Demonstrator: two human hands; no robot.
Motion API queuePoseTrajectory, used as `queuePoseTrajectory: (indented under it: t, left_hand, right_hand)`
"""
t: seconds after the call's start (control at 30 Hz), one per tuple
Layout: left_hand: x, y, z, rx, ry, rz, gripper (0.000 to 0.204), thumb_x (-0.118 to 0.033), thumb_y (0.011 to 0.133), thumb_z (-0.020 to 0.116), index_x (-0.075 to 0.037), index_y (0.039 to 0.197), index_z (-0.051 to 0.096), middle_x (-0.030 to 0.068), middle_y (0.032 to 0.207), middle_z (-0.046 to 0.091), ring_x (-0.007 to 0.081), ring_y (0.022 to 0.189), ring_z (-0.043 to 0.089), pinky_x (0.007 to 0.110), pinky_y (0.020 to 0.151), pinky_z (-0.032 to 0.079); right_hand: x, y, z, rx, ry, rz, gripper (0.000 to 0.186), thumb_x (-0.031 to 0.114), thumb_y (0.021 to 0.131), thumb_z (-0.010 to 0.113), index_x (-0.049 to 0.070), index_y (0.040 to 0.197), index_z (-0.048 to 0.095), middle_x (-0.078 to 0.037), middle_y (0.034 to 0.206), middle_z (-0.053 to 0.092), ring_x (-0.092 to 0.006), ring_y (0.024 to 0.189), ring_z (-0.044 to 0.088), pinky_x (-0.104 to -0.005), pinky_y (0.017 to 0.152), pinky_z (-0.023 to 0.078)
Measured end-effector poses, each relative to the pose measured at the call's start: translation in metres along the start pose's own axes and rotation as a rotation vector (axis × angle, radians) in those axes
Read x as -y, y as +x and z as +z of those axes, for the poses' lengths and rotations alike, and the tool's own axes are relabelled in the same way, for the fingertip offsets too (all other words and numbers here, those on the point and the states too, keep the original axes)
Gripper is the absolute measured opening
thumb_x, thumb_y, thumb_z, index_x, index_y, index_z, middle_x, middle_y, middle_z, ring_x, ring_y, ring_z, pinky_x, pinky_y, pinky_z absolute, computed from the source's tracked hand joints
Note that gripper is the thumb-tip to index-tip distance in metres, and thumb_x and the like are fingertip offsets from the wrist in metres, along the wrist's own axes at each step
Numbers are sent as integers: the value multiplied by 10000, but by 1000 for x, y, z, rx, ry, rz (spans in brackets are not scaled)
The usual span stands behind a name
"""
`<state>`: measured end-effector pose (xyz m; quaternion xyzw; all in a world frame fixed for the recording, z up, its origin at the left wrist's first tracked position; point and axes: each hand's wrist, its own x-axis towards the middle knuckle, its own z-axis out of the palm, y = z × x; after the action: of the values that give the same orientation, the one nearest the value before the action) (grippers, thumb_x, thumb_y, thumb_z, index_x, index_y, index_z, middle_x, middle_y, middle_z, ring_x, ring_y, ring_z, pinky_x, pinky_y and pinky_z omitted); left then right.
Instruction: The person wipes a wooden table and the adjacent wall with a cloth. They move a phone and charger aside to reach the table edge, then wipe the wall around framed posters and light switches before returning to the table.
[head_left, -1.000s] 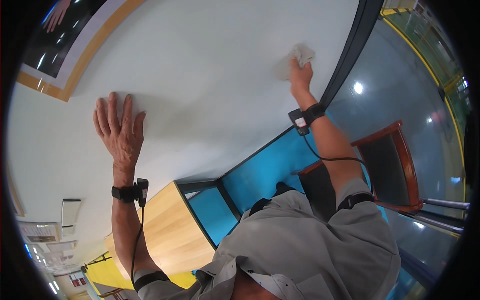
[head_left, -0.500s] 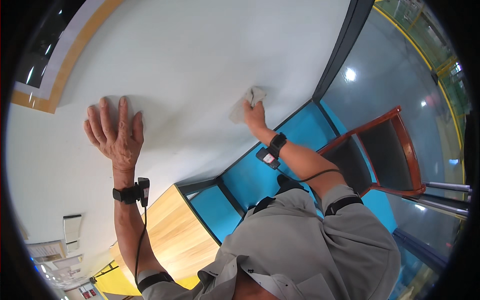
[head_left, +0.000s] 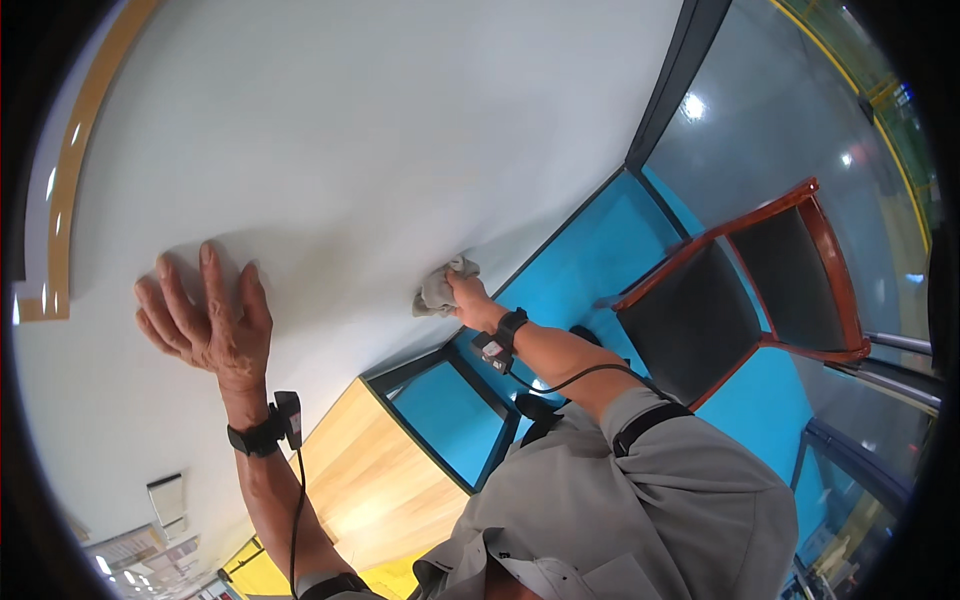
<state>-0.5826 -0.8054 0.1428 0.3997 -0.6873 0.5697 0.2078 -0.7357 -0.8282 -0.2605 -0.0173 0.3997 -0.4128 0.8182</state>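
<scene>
My left hand (head_left: 205,315) rests on the white wall (head_left: 380,110) with its fingers spread. My right hand (head_left: 470,298) grips a crumpled light grey cloth (head_left: 436,290) against the same wall, low down, a little above where it meets the blue floor (head_left: 610,230). Each of my wrists has a black strap with a small device and a cable. At the far left a poster with a tan border (head_left: 66,190) is on the wall, above my left hand.
A wooden chair with black padding (head_left: 685,325) stands right of my arm, on the blue floor. A light wood cabinet (head_left: 350,465) is below, between my forearms. A dark frame (head_left: 665,80) edges the wall on the right, beside a glass pane or glossy grey surface (head_left: 770,130).
My right hand has moved down and left along the wall with the cloth. My left hand appears lower in the view, still spread on the wall, as the view has shifted.
</scene>
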Motion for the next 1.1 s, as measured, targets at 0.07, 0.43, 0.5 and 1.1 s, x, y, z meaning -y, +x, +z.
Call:
queuePoseTrajectory:
  t: [0.07, 0.43, 0.5, 1.1]
  left_hand:
    - [3, -2, 4, -7, 16, 5, 456, -464, 953, 732, -221, 1338, 719, 133, 1546, 522, 387, 1482, 409, 529, 1247, 255]
    - [18, 9, 13, 34, 27, 41, 483, -431, 954, 729, -170, 1360, 696, 155, 1560, 492, 388, 1506, 375, 546, 1254, 253]
    - [18, 9, 12, 35, 29, 37, 475, -425, 961, 723, -164, 1358, 695, 161, 1561, 490, 392, 1502, 382, 549, 1250, 262]
    - [20, 6, 19, 51, 6, 24, 436, -376, 980, 716, -164, 1360, 692, 157, 1560, 491, 409, 1486, 403, 558, 1244, 261]
  right_hand:
    - [7, 7, -10, -33, 54, 18, 377, 363, 1059, 607, 116, 1342, 578, -56, 1284, 669, -239, 1155, 662, -485, 948, 550]
    - [174, 55, -82, -387, 98, -176, 324, 292, 999, 681, 83, 1243, 642, -67, 1168, 705, -239, 1028, 702, -447, 799, 600]
    - [221, 52, -93, -420, 30, -283, 328, 277, 984, 687, 74, 1238, 643, -79, 1161, 706, -231, 1014, 705, -435, 798, 600]
    - [394, -77, 23, -498, -748, -1331, 478, 163, 955, 678, -3, 1380, 535, -172, 1243, 624, -329, 1148, 619, -425, 992, 505]
